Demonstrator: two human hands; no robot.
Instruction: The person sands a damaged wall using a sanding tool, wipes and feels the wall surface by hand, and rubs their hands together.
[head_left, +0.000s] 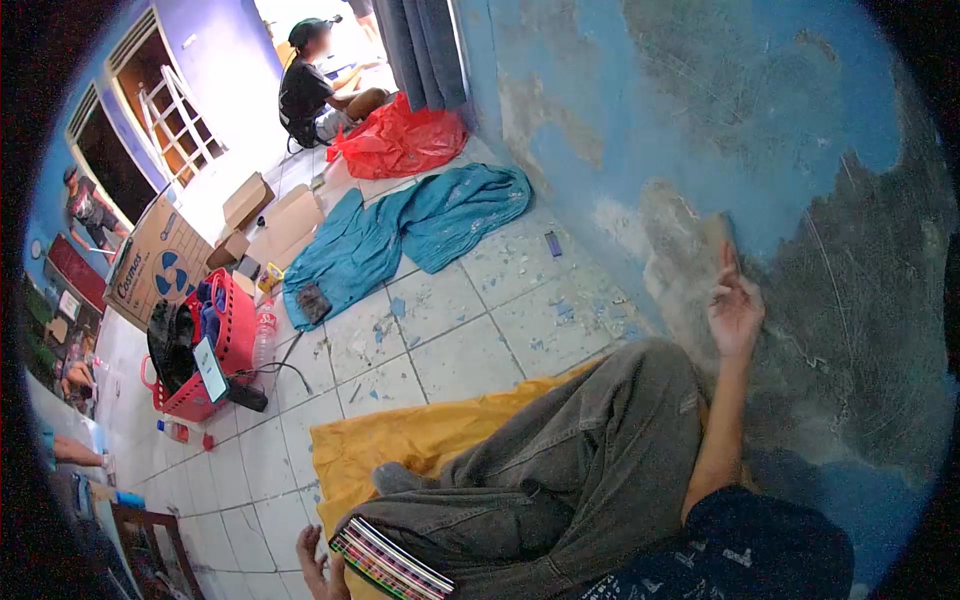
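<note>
A: Hands?
B: Right hand [737, 308] pins tan pad [716, 232] to patchy wall [690, 130], fingers extended. Left hand [322, 568] loosely uncurled near striped item [392, 562]; contact unclear.
A: Tips?
B: I'd keep the pad flat, pressure even, strokes overlapping.

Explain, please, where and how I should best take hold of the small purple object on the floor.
Probably pinch the purple object across its middle, on its two long sides, coming from above: it is slim and appears to lie flat on the tiles.
</note>
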